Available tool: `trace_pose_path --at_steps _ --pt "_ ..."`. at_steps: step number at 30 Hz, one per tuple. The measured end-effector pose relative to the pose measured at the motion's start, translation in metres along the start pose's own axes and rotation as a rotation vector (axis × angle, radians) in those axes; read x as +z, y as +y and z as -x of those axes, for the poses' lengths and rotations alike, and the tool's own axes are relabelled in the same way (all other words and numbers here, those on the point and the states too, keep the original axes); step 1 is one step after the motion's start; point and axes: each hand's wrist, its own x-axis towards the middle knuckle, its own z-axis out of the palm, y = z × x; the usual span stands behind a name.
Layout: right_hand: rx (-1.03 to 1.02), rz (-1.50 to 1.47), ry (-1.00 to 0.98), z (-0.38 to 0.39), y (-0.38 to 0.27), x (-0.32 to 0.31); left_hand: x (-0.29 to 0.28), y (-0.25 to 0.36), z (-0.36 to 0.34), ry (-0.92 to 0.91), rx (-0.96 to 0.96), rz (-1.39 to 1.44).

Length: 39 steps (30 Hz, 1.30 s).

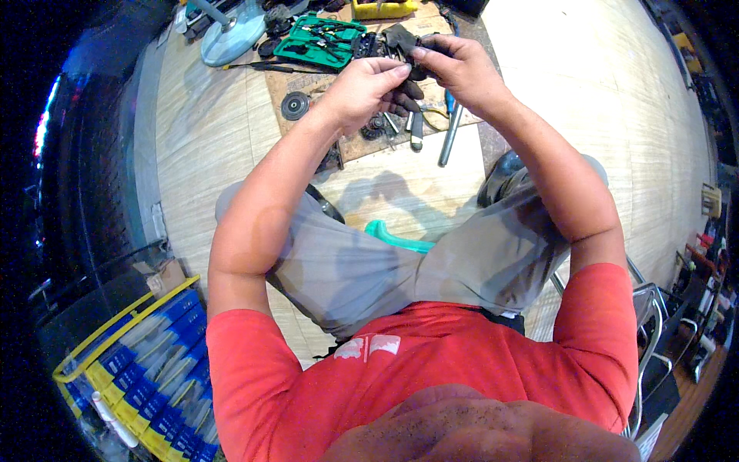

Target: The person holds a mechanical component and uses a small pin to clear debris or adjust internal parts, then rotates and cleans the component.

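Note:
My left hand (368, 91) and my right hand (460, 71) meet over a brown board at the top of the head view. Both are closed, thumbs pressed to fingers, and the left fingertips look blackened. At the right fingertips is a dark grey, flat-looking piece (399, 37); its kind cannot be made out. What the left fingers pinch is too small and partly hidden. Beside the hands lies a dark mechanical part (365, 46). Below them on the board are a black round part (376, 127), a dark-handled tool (416, 132) and a metal tube (451, 137).
An open green tool case (319, 40) lies left of my hands, near a black wheel-like disc (295, 105) on the board (279, 83). A yellow case (385, 8) sits behind. A pale round stand base (233, 38) is at far left. A green curved object (396, 237) lies between my legs.

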Motion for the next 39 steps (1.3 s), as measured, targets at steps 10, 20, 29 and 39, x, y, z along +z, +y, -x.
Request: trace_pose_path --at_steps 10,20,29,39 --pt "-0.066 0.374 0.147 0.003 0.002 0.007 0.01 -0.003 -0.003 0.329 0.205 -0.636" --pt "-0.091 0.156 0.103 0.0 0.002 0.002 0.001 -0.006 -0.006 0.105 0.114 -0.287" --pt "-0.087 0.065 0.059 0.003 0.003 0.003 -0.001 -0.006 -0.004 0.041 0.137 -0.218" --pt "-0.021 0.149 0.143 -0.002 0.012 0.004 0.004 -0.011 -0.007 0.232 0.377 -0.863"
